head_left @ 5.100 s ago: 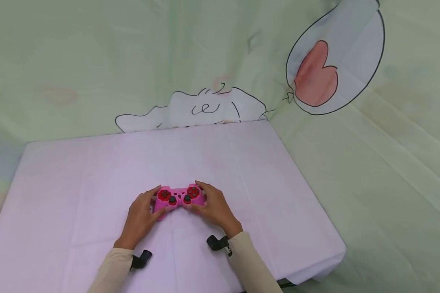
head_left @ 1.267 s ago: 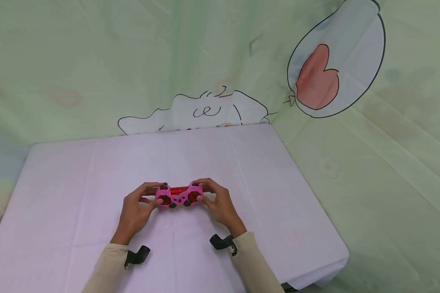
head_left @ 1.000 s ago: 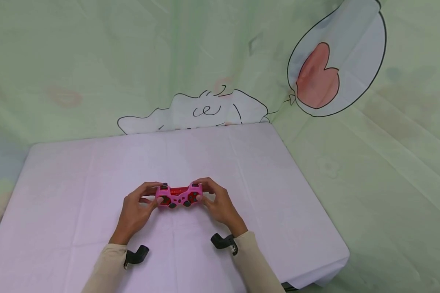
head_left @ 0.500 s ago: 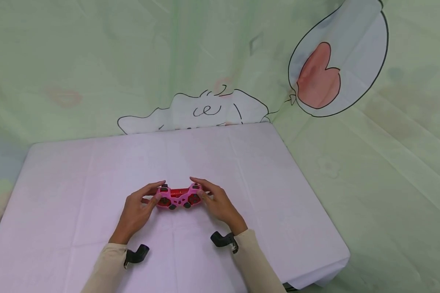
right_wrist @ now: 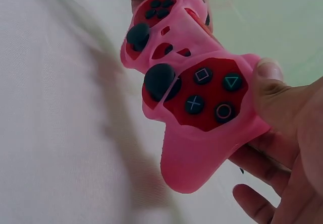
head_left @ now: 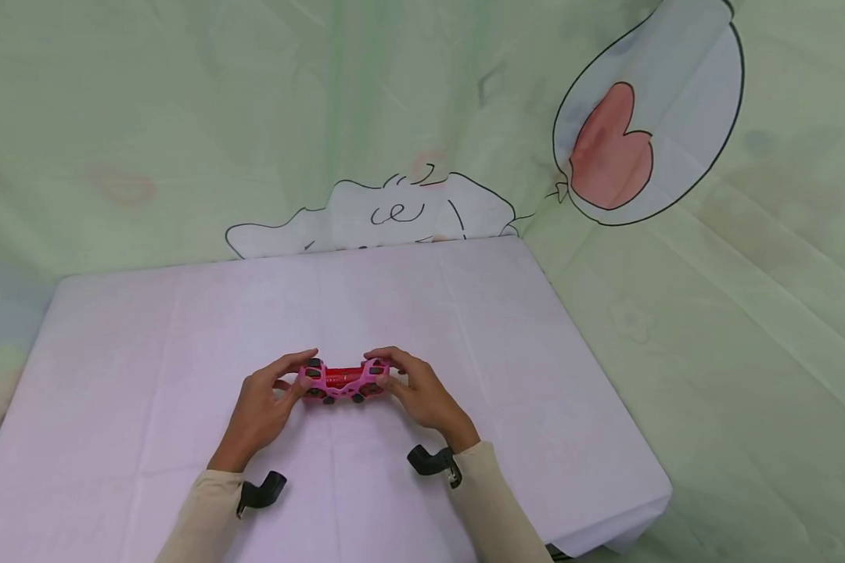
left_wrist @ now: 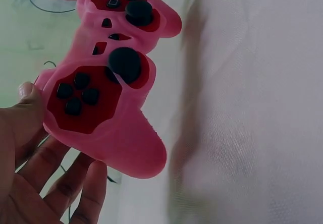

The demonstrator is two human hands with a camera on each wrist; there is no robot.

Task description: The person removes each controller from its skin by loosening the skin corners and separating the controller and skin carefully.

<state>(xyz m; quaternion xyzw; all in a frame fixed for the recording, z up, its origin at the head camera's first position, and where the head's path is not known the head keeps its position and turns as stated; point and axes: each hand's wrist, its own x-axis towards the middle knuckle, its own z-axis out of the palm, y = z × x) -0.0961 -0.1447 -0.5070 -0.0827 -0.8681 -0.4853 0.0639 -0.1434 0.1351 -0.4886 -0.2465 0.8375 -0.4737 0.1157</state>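
A game controller (head_left: 343, 378) in a pink cover with red beneath is held up between both hands over the table. Its shoulder-button edge faces the head camera, and the sticks point toward the person. My left hand (head_left: 259, 407) pinches the left end, thumb near the shoulder corner and index finger along the top. At the other end, my right hand (head_left: 428, 395) pinches it the same way. The left wrist view shows the black direction buttons (left_wrist: 78, 93) and stick; in the right wrist view the symbol buttons (right_wrist: 212, 95) are uncovered. Both grips of the controller hang free of the palms.
A white cloth covers the table (head_left: 183, 352). Green printed curtains (head_left: 183, 117) stand behind and to the right, with a balloon drawing (head_left: 648, 117). Each sleeved wrist carries a black camera mount (head_left: 264, 491).
The controller has tipped from buttons facing up to its top edge facing the head camera, tilting a little more in the last half second. Both thumbs shifted to its upper corners.
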